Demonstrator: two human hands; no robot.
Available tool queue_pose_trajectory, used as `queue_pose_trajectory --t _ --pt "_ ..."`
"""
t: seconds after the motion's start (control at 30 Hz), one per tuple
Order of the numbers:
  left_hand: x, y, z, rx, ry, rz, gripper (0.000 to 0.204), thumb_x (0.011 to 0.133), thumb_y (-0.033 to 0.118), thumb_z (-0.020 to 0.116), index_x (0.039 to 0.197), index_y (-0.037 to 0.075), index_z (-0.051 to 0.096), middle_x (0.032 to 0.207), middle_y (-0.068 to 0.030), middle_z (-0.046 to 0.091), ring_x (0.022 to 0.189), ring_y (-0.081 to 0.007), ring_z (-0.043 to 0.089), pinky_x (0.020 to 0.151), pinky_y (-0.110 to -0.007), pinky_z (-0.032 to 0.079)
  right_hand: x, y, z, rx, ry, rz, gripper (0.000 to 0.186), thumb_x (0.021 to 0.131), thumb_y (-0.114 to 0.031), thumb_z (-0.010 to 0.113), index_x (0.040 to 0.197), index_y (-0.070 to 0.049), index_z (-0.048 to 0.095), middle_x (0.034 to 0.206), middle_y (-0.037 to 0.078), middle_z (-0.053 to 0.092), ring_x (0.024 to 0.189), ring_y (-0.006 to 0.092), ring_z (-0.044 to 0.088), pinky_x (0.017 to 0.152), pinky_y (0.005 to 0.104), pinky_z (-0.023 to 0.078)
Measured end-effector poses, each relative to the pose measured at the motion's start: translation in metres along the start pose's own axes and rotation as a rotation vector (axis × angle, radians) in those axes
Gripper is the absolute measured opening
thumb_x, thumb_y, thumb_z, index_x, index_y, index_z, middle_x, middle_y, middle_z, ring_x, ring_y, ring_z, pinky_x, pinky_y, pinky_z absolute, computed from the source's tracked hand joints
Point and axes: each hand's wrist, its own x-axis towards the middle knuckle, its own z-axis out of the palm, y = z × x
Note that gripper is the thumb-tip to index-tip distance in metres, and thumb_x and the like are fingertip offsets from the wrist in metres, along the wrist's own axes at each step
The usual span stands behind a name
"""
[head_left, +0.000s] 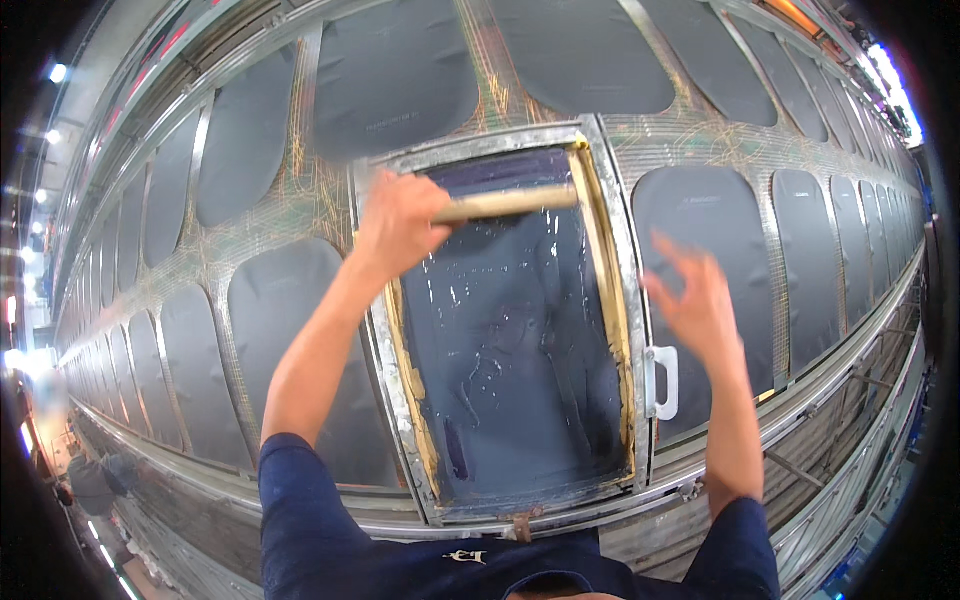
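Observation:
My left hand [400, 225] grips the left end of a squeegee [515, 203] with a pale wooden bar. The bar lies crosswise near the far end of a metal-edged printing screen [600, 250]. Wet, shiny dark ink [500, 340] covers the mesh, with a purplish band beyond the squeegee. My right hand [695, 295] hangs just right of the screen, fingers spread, holding nothing and slightly blurred. Below it, a light metal handle [666, 383] sticks out from the screen's right side. Yellowish tape [608, 270] lines the inner edges.
Rows of dark rounded panels [700, 230] lie on a long table around the screen. A metal rail [800, 410] runs along the near edge. At the far left below, a dark shape [95, 485] is too unclear to make out. Bright lamps line the left side.

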Motion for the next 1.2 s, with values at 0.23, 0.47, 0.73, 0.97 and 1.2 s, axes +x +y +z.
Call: queue_pose_trajectory --t 0.23,0.47,0.73,0.97,1.2 --pt "0.040 -0.052 0.012 -0.070 -0.056 -0.127 0.033 0.075 0.042 0.084 0.082 0.011 0.073 0.078 -0.0082 0.068 0.080 -0.0292 0.065 0.081 -0.042 0.043 0.198 -0.087 0.043 -0.096 -0.221 -0.409 0.051 0.082 -0.035 0.080 0.124 -0.009 0.068 0.117 0.018 0.068 0.112 0.0385 0.061 0.099 0.0484 0.048" --pt "0.056 -0.063 0.019 -0.092 -0.254 -0.259 0.035 0.074 0.037 0.085 0.095 0.010 0.077 0.082 -0.0162 0.072 0.078 -0.0338 0.071 0.074 -0.042 0.055 0.226 -0.063 0.104 -0.168 -0.193 -0.480 0.032 0.075 -0.035 0.082 0.088 -0.006 0.075 0.085 0.019 0.073 0.085 0.0397 0.071 0.077 0.0484 0.055" --pt "0.016 -0.024 0.012 -0.089 -0.136 -0.256 0.033 0.074 0.035 0.087 0.094 0.011 0.078 0.077 -0.0146 0.071 0.072 -0.0335 0.069 0.069 -0.041 0.054 0.175 -0.077 0.077 -0.009 -0.226 -0.468 0.029 0.081 -0.024 0.081 0.100 -0.005 0.071 0.087 0.022 0.069 0.092 0.0421 0.068 0.081 0.0473 0.053" --pt "-0.119 0.112 0.012 -0.103 -0.051 -0.153 0.019 0.071 0.031 0.082 0.074 0.015 0.073 0.071 -0.0071 0.069 0.075 -0.0293 0.068 0.074 -0.044 0.043 -0.008 -0.071 0.073 0.071 -0.170 -0.577 0.020 0.073 -0.014 0.082 0.083 -0.004 0.067 0.075 0.021 0.064 0.078 0.0418 0.063 0.076 0.0484 0.051" --pt "-0.253 0.277 -0.006 -0.172 -0.001 -0.235 0.027 0.060 0.007 0.081 0.080 0.013 0.064 0.081 0.0001 0.063 0.078 -0.0217 0.060 0.077 -0.039 0.041 -0.209 -0.061 0.056 0.121 -0.235 -0.523 0.030 0.066 0.002 0.070 0.095 -0.005 0.068 0.091 0.011 0.067 0.099 0.0297 0.063 0.098 0.0450 0.043"
